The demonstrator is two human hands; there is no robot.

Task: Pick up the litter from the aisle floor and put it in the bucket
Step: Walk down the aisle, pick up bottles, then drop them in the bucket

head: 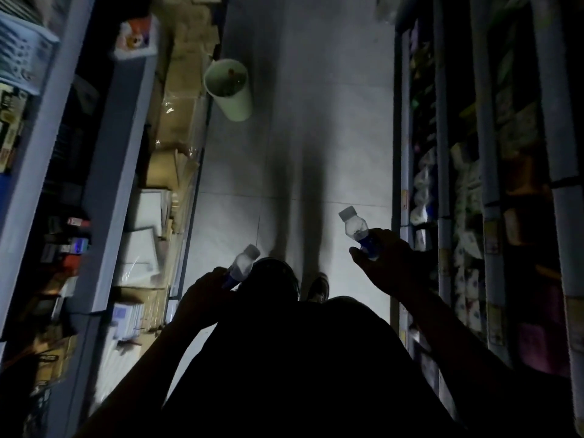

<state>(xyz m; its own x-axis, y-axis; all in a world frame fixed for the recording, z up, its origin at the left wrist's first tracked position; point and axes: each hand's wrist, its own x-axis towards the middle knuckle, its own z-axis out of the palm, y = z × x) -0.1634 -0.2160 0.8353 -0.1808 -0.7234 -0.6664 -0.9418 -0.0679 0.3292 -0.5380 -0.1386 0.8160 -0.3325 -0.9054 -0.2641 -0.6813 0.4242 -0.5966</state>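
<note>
A pale bucket (235,99) stands on the aisle floor ahead, close to the left shelves, with some small items inside. My left hand (205,290) grips a clear plastic bottle (242,263) with a blue label, its cap pointing forward. My right hand (387,257) grips a second clear bottle (355,226) with a blue label, cap tilted up and to the left. Both hands are held low over the floor, well short of the bucket. The scene is dim and my arms appear as dark shapes.
Shelving (104,159) with boxes and packaged goods lines the left side, and more stocked shelves (442,191) line the right. The grey tiled floor (316,121) runs between them. My shoe (319,287) shows below my hands.
</note>
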